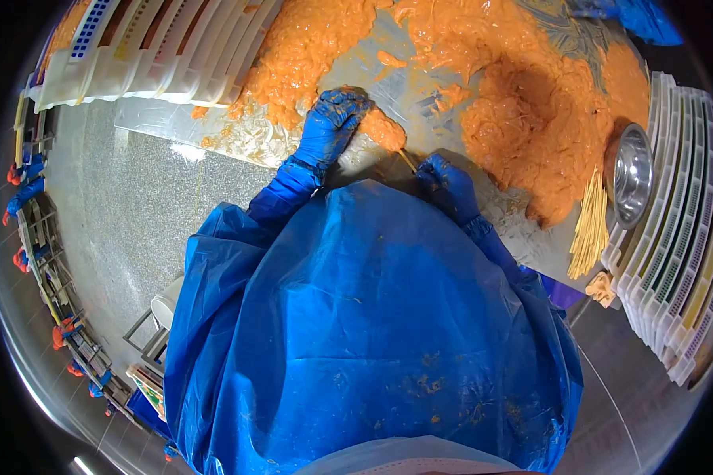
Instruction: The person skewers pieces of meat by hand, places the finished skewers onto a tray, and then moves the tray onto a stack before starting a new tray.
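Observation:
Both my hands wear blue gloves, smeared with marinade. My left hand [333, 125] is closed around one end of a strip of orange marinated meat [383, 130]. A thin wooden skewer [407, 161] comes out of the strip's near end; how far it runs inside is hidden. My right hand [449, 186] pinches the skewer's free end, low over the table's front edge. Beyond my hands lies a large heap of marinated meat [523, 119] on the metal table [364, 67], with another pile [309, 47] at the far left.
A bundle of skewers [589, 229] lies at the right edge beside a metal bowl [632, 176]. Stacked plastic crates [673, 237] stand at the right, more crates [150, 55] at the upper left. Another person's blue sleeve [646, 17] reaches in at the far right. Several people work along the far left.

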Action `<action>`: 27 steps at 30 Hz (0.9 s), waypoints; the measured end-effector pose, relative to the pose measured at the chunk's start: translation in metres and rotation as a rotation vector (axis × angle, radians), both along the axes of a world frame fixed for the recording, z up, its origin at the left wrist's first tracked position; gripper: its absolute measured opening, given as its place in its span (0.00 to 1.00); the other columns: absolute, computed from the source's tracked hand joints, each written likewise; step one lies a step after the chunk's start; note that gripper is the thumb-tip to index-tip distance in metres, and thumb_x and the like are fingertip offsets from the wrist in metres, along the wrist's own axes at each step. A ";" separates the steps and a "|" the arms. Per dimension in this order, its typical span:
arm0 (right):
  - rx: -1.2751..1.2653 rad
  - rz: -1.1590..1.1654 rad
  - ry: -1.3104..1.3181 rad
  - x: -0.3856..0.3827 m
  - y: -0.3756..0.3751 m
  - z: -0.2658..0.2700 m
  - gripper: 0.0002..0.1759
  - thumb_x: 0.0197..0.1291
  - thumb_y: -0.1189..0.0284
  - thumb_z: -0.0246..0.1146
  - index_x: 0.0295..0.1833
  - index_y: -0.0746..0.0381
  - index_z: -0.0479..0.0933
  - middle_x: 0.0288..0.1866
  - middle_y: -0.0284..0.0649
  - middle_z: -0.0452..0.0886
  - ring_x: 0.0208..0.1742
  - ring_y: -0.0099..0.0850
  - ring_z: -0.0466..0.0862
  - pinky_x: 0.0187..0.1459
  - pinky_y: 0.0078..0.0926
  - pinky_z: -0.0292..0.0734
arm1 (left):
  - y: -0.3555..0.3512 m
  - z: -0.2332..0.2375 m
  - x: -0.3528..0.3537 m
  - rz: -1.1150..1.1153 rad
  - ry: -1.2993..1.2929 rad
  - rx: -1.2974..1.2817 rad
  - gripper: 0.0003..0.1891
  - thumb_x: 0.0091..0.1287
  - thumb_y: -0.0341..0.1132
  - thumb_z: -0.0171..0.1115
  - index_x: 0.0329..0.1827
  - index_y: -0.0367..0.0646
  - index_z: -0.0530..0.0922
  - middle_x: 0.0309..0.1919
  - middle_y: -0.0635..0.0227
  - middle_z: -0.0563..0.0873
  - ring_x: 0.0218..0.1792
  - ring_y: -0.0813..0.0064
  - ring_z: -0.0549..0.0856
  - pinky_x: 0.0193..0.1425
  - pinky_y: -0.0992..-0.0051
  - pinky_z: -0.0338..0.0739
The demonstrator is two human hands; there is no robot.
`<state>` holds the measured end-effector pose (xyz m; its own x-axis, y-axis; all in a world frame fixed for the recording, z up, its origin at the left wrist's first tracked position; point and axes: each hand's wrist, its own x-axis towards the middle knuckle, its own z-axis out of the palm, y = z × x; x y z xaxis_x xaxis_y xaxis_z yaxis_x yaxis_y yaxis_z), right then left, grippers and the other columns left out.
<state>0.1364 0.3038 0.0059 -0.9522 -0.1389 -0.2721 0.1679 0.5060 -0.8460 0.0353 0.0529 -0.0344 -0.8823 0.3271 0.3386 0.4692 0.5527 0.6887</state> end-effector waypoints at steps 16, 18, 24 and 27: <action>0.102 0.154 0.038 -0.032 0.012 0.005 0.06 0.63 0.69 0.62 0.42 0.60 0.78 0.38 0.50 0.82 0.41 0.50 0.83 0.41 0.43 0.77 | -0.004 -0.008 0.006 -0.020 0.074 -0.003 0.16 0.59 0.25 0.66 0.50 0.49 0.86 0.52 0.64 0.86 0.54 0.59 0.81 0.61 0.64 0.76; 0.167 0.132 0.049 -0.032 0.013 0.004 0.07 0.63 0.69 0.63 0.42 0.60 0.79 0.39 0.50 0.83 0.41 0.50 0.83 0.41 0.43 0.77 | -0.005 -0.011 0.005 -0.022 0.081 -0.009 0.16 0.58 0.26 0.67 0.50 0.49 0.86 0.51 0.64 0.86 0.54 0.59 0.81 0.61 0.64 0.76; 0.180 0.109 0.116 -0.038 0.008 -0.006 0.08 0.63 0.67 0.63 0.43 0.59 0.81 0.38 0.48 0.84 0.41 0.49 0.84 0.40 0.43 0.78 | -0.006 -0.003 0.004 -0.009 0.148 -0.082 0.15 0.57 0.26 0.67 0.48 0.49 0.86 0.51 0.64 0.86 0.55 0.59 0.81 0.60 0.64 0.76; 0.153 0.096 0.168 -0.041 0.007 0.001 0.08 0.63 0.67 0.63 0.42 0.59 0.81 0.39 0.48 0.84 0.41 0.49 0.84 0.40 0.43 0.78 | -0.003 0.011 0.004 0.010 0.250 -0.200 0.13 0.57 0.26 0.67 0.46 0.49 0.86 0.53 0.64 0.85 0.57 0.60 0.80 0.61 0.64 0.76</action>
<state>0.0952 0.3109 0.0070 -0.9703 -0.1997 -0.1362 -0.0231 0.6376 -0.7700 0.0396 0.0498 -0.0236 -0.7834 0.4010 0.4749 0.6041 0.6707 0.4303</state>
